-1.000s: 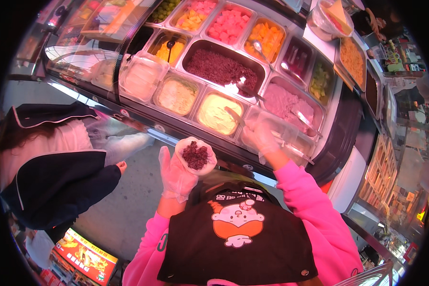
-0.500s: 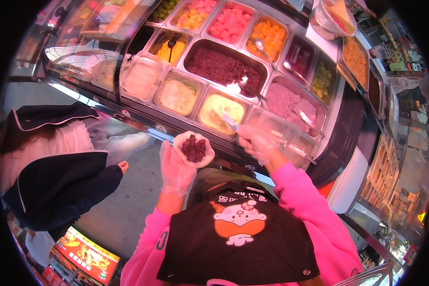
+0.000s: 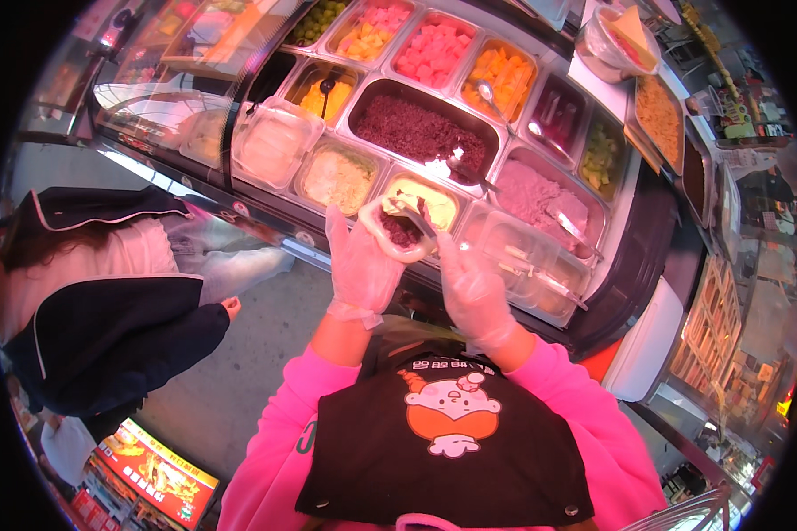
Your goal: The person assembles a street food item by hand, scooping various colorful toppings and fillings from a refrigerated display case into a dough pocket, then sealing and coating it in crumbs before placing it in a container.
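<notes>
- Bearing the dough wrapper (image 3: 413,255) from below, the left hand (image 3: 363,270), in a clear glove, stood near the worktop (image 3: 633,274) edge; its grip was apart, thumb up and away from the wrapper, which rested on the hand rather than pinched. Fingers underneath were partly hidden.
- Wrapper position: between the two hands, in front of the pale yellow cream (image 3: 438,199), overlapping that pan's near edge in view. Its pale rim ringed a dark purple filling (image 3: 398,232).
- Right hand (image 3: 476,296), also gloved: grip clamped on the spatula (image 3: 416,219), blade pointing left and far, over the wrapper. Contact between blade and filling could not be told.
- Left of the cream: beige mash (image 3: 338,177), then a clear tub (image 3: 279,142) farther left.
- Right of the cream: clear plastic boxes (image 3: 478,230) near the right hand; lilac paste (image 3: 540,190) on their far side.
- Far of the cream: a large pan of dark purple grains (image 3: 407,119). Farther still: pink cubes (image 3: 432,51) and orange cubes (image 3: 502,78).
- Worker wore pink sleeves (image 3: 283,398) and a dark apron (image 3: 363,478).
- At left, well apart from the hands: another person in a dark jacket (image 3: 124,345).
</notes>
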Motion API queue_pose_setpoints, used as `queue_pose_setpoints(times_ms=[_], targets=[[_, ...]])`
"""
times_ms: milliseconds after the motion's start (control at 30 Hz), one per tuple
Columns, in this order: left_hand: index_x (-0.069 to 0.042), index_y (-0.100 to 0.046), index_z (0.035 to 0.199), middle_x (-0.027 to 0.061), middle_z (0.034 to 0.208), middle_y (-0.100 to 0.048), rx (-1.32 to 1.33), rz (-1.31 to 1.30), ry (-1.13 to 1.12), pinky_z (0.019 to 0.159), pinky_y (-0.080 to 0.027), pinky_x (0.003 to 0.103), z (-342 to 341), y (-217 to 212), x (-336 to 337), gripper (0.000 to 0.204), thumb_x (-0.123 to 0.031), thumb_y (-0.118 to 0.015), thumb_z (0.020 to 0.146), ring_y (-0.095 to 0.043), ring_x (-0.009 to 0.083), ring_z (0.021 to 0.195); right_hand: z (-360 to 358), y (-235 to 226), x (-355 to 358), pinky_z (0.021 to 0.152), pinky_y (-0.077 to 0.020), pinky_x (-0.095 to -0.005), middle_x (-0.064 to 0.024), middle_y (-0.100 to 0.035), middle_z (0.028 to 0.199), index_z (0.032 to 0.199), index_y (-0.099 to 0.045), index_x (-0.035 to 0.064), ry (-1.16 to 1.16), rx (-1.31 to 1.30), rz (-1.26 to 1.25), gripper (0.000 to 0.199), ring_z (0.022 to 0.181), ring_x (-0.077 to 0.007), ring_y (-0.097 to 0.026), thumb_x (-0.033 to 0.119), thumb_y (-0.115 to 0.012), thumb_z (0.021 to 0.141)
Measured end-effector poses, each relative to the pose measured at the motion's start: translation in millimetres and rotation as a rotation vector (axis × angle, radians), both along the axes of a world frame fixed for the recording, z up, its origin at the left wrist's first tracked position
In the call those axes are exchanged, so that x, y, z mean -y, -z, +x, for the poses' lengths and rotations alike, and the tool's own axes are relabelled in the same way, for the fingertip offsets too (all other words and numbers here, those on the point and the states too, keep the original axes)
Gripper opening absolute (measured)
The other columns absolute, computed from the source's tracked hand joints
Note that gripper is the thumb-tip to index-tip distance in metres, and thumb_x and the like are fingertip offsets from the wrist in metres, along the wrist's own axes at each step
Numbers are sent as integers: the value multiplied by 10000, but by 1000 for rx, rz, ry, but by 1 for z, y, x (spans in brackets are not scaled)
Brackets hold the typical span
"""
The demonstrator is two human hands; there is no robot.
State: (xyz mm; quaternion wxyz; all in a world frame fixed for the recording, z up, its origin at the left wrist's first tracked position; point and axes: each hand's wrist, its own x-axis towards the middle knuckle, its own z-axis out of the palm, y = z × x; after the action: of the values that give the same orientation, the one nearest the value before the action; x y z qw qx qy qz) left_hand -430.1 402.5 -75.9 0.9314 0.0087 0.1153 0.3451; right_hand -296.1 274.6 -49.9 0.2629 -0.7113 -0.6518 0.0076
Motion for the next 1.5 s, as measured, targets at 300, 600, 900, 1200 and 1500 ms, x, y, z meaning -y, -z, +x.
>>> queue_pose_setpoints(times_ms=[300, 600, 900, 1200, 1500], targets=[[40, -326, 1550, 213, 1517, -473, -20, 5, -65, 1216, -337, 556, -7, -20, -9, 1026, -799, -408, 965, -476, 368, 1395, 2, -27, 34, 525, -486, -341, -94, -528, 805, 1456, -528, -62, -226, 90, -118, 605, 641, -234, -585, 18, -606, 861], [14, -433, 1489, 217, 1509, -497, -124, 30, 11, 1147, -432, 580, -24, -32, -1, 928, -766, -410, 987, -493, 390, 1395, 37, -57, -3, 557, -432, -366, -141, -578, 681, 1287, -705, 25, -139, -511, -230, 342, 592, -185, -581, 111, -696, 956], [17, -449, 1473, 225, 1486, -516, -70, -7, -117, 1140, -435, 577, -34, -27, 0, 860, -698, -498, 998, -506, 380, 1374, 39, -70, -9, 440, -265, -225, 26, -573, 624, 1013, -738, 26, 349, -1494, -743, 197, 472, -45, -397, 201, -648, 995], [26, -427, 1495, 257, 1488, -509, -95, -50, -136, 1124, -428, 598, -42, -5, -2, 827, -647, -503, 1020, -511, 418, 1345, 25, -72, 0, 425, -271, -224, -1, -540, 576, 817, -647, 55, 354, -1556, -727, 214, 442, -55, -399, 193, -663, 980], [66, -419, 1473, 300, 1461, -479, -107, -170, -240, 1192, -339, 614, -54, 4, -23, 839, -590, -601, 984, -462, 461, 1348, 66, 3, 18, 531, -487, -384, -133, -664, 678, 1200, -719, 40, 270, -399, -629, 322, 593, -284, -661, 285, -647, 1005]])
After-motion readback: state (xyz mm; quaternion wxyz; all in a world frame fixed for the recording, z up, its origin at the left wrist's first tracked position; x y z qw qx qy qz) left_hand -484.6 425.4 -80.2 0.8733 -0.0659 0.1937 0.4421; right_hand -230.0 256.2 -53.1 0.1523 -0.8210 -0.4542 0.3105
